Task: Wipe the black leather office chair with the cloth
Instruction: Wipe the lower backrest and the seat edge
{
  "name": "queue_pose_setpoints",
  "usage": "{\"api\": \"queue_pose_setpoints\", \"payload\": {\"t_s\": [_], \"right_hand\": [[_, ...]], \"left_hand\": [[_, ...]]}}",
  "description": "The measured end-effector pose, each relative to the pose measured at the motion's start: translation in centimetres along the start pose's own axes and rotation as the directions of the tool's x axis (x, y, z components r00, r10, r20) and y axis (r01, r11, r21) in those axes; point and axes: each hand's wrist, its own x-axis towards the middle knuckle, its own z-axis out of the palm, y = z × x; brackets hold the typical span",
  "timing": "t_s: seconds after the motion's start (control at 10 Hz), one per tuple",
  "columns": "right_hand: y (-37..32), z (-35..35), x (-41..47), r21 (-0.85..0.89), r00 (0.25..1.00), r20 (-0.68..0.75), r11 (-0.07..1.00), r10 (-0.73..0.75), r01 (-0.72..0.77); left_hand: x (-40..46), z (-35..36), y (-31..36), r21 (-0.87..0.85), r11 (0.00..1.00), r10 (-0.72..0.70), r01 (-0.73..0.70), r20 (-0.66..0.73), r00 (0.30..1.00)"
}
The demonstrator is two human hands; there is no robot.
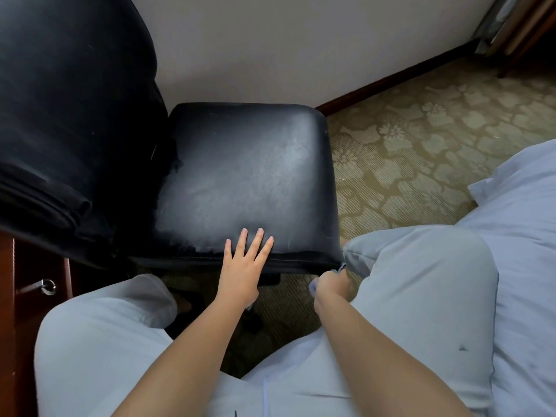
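1. Pressing my left hand (pixel 243 266) flat on the near edge of the chair seat (pixel 246 176), fingers straight and spread wide, tips pointing toward twelve o'clock.
2. My right hand (pixel 331 285) is curling tight around the cloth (pixel 338 269), just below the seat's near corner at four o'clock; only small pale blue bits of the cloth are peeking out of my fist.
3. I'm seeing the black leather office chair (pixel 90 130) filling the scene from nine to twelve o'clock, its backrest at ten o'clock, the seat showing dull grey scuffing across the middle.
4. My knees in light grey trousers (pixel 421 281) are sitting either side of my arms, at seven and four o'clock.
5. Patterned carpet (pixel 421 139) is running off toward two o'clock, meeting a pale wall (pixel 285 49) with a dark skirting board (pixel 391 82).
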Motion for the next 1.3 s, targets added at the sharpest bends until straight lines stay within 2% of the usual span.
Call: {"api": "queue_pose_setpoints", "payload": {"t_s": [0.1, 0.2, 0.3, 0.4, 0.5, 0.6, 0.7, 0.8, 0.9, 1.0, 1.2, 1.3], "right_hand": [[1.1, 0.3, -0.7, -0.084, 0.985, -0.104, 0.988, -0.135, 0.126], [1.7, 0.7, -1.9, -0.370, 0.950, -0.085, 0.895, -0.301, 0.250], [2.4, 1.1, -3.2, -0.559, 0.898, 0.036, 0.736, -0.439, 0.382], [2.8, 1.6, -4.2, -0.739, 0.828, 0.185, 0.481, -0.529, 0.472], [3.1, 2.2, -5.0, -0.794, 0.778, 0.254, 0.336, -0.574, 0.507], [3.5, 2.9, -5.8, -0.817, 0.751, 0.312, 0.239, -0.582, 0.524], [3.7, 3.6, -6.8, -0.816, 0.728, 0.402, 0.143, -0.555, 0.560], [4.4, 4.6, -7.3, -0.794, 0.663, 0.458, 0.063, -0.592, 0.604], [4.5, 4.6, -7.2, -0.764, 0.560, 0.546, -0.096, -0.623, 0.638], [3.8, 3.8, -6.0, -0.729, 0.520, 0.599, -0.148, -0.609, 0.668], [2.7, 3.7, -4.8, -0.774, 0.665, 0.463, 0.097, -0.586, 0.625], [1.5, 3.2, -3.8, -0.791, 0.703, 0.410, 0.157, -0.581, 0.591]], "left_hand": [[0.1, 0.1, 0.0, -0.010, 1.000, -0.009, 0.009, 0.007, 1.000], [0.1, 0.2, 0.2, -0.058, 0.998, -0.027, 0.027, -0.003, 1.000], [-0.3, 0.3, 0.4, -0.156, 0.984, -0.098, 0.089, -0.048, 0.994], [-1.1, 0.2, -0.4, -0.189, 0.970, -0.171, 0.154, -0.075, 0.982], [-2.3, 1.0, -2.0, -0.142, 0.971, -0.203, 0.191, -0.081, 0.976], [-3.1, 2.0, -3.3, -0.117, 0.977, -0.197, 0.180, -0.158, 0.968], [-3.4, 2.3, -4.0, -0.092, 0.978, -0.197, 0.186, -0.139, 0.970], [-3.6, 2.3, -4.7, -0.067, 0.968, -0.249, 0.242, -0.136, 0.959], [-3.9, 2.4, -6.0, -0.048, 0.943, -0.331, 0.328, -0.100, 0.938], [-3.9, 2.3, -6.5, -0.075, 0.935, -0.352, 0.347, -0.071, 0.933], [-3.9, 2.6, -6.0, -0.071, 0.961, -0.273, 0.266, -0.121, 0.954], [-4.1, 2.9, -5.6, -0.098, 0.980, -0.187, 0.173, -0.154, 0.970]]}}
